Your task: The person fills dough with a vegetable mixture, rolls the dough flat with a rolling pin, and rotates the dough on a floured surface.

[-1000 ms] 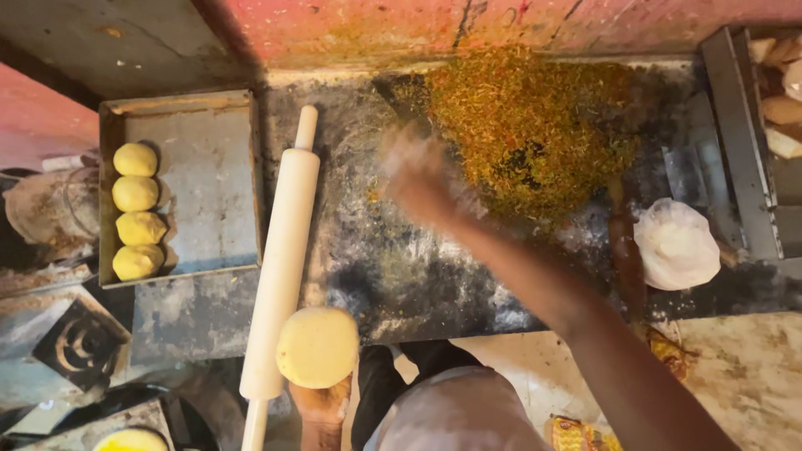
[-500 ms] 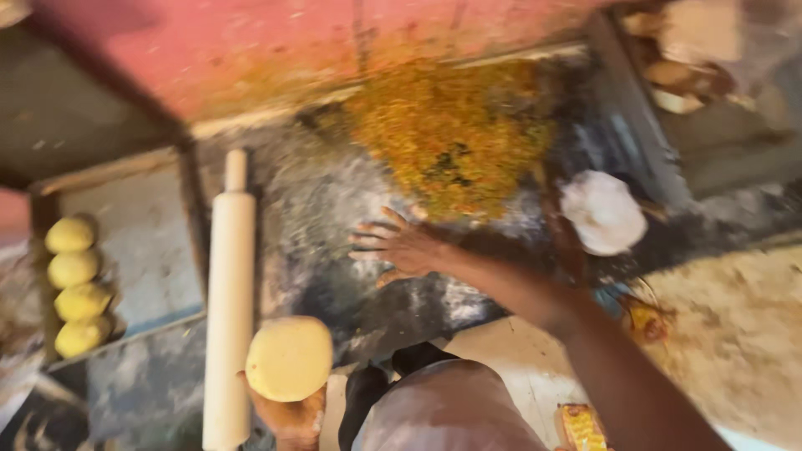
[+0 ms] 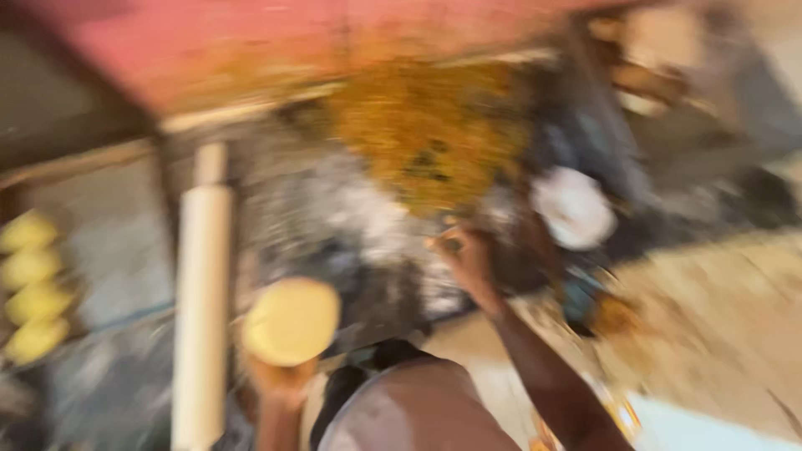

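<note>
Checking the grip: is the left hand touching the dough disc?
Touching. The head view shows the left hand under the yellow dough disc, holding it up.

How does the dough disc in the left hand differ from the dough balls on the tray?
The dough disc is flattened and wide; the dough balls are small and rounded. The disc is held by the left hand; the balls lie in a row on the tray, far left. Both are pale yellow.
</note>
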